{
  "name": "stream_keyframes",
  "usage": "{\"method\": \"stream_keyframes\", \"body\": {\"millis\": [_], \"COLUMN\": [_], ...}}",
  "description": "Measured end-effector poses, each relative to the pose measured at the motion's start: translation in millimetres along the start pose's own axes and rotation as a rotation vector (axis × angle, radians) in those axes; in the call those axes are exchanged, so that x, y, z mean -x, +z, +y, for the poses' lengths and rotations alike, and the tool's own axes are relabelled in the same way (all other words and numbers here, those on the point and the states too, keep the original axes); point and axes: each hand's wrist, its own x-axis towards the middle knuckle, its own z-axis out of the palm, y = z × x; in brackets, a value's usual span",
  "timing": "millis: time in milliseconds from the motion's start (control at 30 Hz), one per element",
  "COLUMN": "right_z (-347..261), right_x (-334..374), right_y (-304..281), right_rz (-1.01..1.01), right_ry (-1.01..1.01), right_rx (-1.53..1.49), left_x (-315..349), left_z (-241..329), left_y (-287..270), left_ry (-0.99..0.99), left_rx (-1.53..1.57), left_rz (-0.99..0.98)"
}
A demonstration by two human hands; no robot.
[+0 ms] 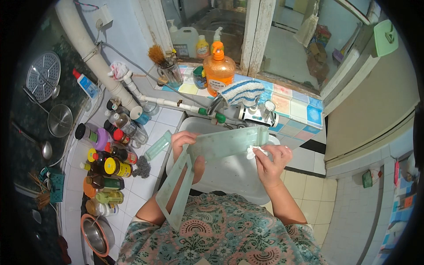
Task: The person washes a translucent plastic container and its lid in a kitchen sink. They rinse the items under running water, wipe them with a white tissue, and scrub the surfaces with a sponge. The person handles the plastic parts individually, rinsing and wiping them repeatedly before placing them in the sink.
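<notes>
My left hand [184,148] is closed around the left end of a long, translucent pale green plastic box [225,143], held tilted above the white sink [216,179]. A flat green frame-like panel [173,194] hangs down from that end, over my left forearm; whether it is joined to the box I cannot tell. Between the fingertips of my right hand [273,164] is a crumpled white wipe [255,152], pressed to the box's right end. A smaller green plastic piece [157,145] lies on the tiled counter left of the sink, close to my left hand.
Several sauce bottles [118,167] crowd the left counter beside a grey scrubber [142,168] and a metal bowl [95,236]. Behind the sink stand a tap draped with a striped cloth [242,92] and an orange pump bottle [218,70]. Strainers [60,120] hang on the left wall.
</notes>
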Motion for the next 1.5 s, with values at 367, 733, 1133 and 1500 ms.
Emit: {"method": "stream_keyframes", "body": {"millis": [367,733,1133,1500], "right_z": [-13.8,6.8,-6.7,-62.6], "right_x": [-1.8,-0.7,1.1,-16.3], "right_y": [8.1,-4.5,-0.5,23.5], "right_rz": [-0.052,-0.037,-0.049,-0.061], "right_ry": [-0.046,-0.106,-0.052,-0.169], "right_rx": [-0.099,0.005,-0.133,-0.293], "left_x": [5.4,4.6,8.6,24.0], "left_z": [1.6,11.7,3.3,-11.4], "left_y": [6.9,-1.9,4.0,24.2], "left_ry": [0.059,-0.022,0.016,-0.192], "left_rx": [-0.002,0.131,0.136,0.162], "left_rz": [0.054,0.018,0.018,-0.006]}}
